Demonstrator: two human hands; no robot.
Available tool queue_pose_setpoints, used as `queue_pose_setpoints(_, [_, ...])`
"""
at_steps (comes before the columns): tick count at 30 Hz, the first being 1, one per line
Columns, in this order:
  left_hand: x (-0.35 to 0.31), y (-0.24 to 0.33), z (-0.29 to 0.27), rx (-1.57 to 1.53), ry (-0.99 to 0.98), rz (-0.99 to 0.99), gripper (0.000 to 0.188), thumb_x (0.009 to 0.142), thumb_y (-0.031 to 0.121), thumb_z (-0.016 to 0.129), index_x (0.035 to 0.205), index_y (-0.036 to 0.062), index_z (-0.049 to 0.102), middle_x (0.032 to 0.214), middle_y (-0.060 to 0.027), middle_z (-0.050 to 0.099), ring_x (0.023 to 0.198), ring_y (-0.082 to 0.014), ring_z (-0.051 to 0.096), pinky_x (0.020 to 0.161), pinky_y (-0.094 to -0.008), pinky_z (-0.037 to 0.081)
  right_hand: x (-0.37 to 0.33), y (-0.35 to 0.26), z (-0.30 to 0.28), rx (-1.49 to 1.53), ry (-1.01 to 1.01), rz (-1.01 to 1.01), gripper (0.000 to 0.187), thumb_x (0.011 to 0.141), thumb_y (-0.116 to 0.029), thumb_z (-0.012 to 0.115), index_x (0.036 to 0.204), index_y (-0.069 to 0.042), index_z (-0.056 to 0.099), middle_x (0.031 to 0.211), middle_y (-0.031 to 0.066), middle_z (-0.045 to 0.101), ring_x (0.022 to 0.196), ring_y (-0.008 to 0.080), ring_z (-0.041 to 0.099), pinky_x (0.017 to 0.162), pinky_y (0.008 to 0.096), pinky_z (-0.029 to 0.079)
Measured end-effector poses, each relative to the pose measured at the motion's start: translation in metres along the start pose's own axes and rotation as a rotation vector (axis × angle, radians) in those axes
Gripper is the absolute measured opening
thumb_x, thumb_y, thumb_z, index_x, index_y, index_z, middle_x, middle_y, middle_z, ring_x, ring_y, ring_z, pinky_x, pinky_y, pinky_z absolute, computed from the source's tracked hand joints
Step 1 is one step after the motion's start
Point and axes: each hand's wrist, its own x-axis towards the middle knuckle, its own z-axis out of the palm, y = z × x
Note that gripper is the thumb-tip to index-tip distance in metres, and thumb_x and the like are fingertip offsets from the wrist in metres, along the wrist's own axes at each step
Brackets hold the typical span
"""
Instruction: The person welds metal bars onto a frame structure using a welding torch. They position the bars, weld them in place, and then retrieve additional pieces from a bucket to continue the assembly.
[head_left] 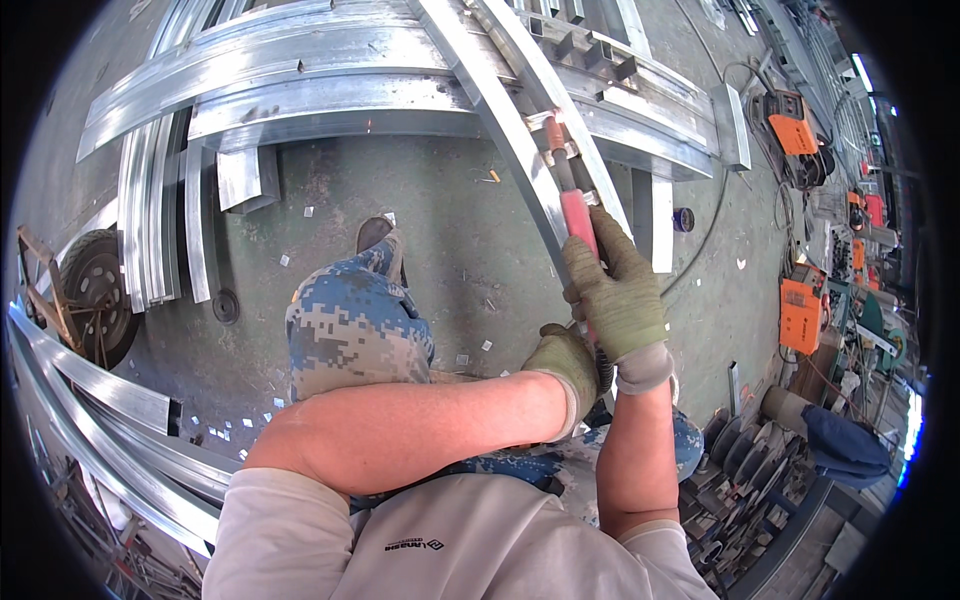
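Note:
My right hand (617, 300), in a green work glove, is closed round the red handle of a welding torch (576, 215). The torch's copper-coloured nozzle (555, 132) points away from me, between the two long rails of a silvery metal frame (515, 140). Short crosspieces join these rails, and the nozzle is close to one of them. Below the right hand, my gloved left hand (562, 362) is closed near the rear of the torch and its black cable (604, 370). What its fingers grip is hidden.
Stacked metal profiles (330, 105) run crosswise under the frame. More profiles (155, 215) lie at the left, by a wheel (98, 295). Orange machines (802, 312) with cables stand at the right. Small metal scraps (462, 359) litter the green floor.

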Motion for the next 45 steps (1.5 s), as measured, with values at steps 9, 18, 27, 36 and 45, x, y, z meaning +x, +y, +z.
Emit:
queue_pose_setpoints(9, [-0.002,-0.003,-0.006,-0.051,-0.031,0.012,0.055,0.075,0.034,0.091,0.126,0.0168,0.077,0.126,-0.0043,0.076,0.114,-0.0292,0.073,0.089,-0.0444,0.054,0.003,0.005,-0.002,0.034,0.023,-0.008,0.057,0.103,-0.029,0.071,0.153,-0.006,0.057,0.091,0.0049,0.068,0.067,0.0090,0.060,0.057,0.0279,0.049])
queue_pose_setpoints(18, [-0.003,-0.003,-0.005,0.011,-0.006,0.006,0.066,0.065,0.039,0.098,0.124,0.0186,0.078,0.124,-0.0041,0.076,0.114,-0.0277,0.073,0.089,-0.0437,0.054,0.004,0.008,0.001,-0.012,0.017,-0.029,0.055,0.103,-0.030,0.071,0.152,-0.007,0.058,0.091,0.0056,0.070,0.067,0.0101,0.061,0.057,0.0288,0.050])
queue_pose_setpoints(27, [-0.001,-0.003,-0.005,-0.009,-0.062,0.030,0.057,0.071,0.036,0.093,0.124,0.0198,0.078,0.127,-0.0024,0.075,0.117,-0.0274,0.072,0.089,-0.0430,0.054,0.005,0.009,-0.004,-0.023,-0.007,-0.001,0.054,0.103,-0.031,0.070,0.150,-0.006,0.059,0.097,0.0106,0.072,0.077,0.0166,0.069,0.068,0.0331,0.055])
queue_pose_setpoints(36, [-0.008,-0.005,-0.008,-0.014,-0.031,0.057,0.056,0.074,0.033,0.091,0.126,0.0187,0.078,0.130,-0.0044,0.075,0.118,-0.0281,0.072,0.091,-0.0454,0.054,0.005,0.019,0.004,-0.116,0.047,-0.119,0.053,0.103,-0.030,0.070,0.148,-0.003,0.061,0.112,0.0188,0.074,0.097,0.0271,0.070,0.087,0.0389,0.055])
queue_pose_setpoints(45, [0.007,0.001,0.015,-0.044,0.060,-0.016,0.036,0.088,0.028,0.078,0.123,0.0185,0.079,0.126,-0.0050,0.077,0.114,-0.0282,0.074,0.089,-0.0462,0.054,0.003,0.009,0.003,-0.028,0.050,-0.023,0.051,0.102,-0.027,0.073,0.146,-0.003,0.062,0.096,0.0072,0.071,0.071,0.0111,0.061,0.062,0.0291,0.051])
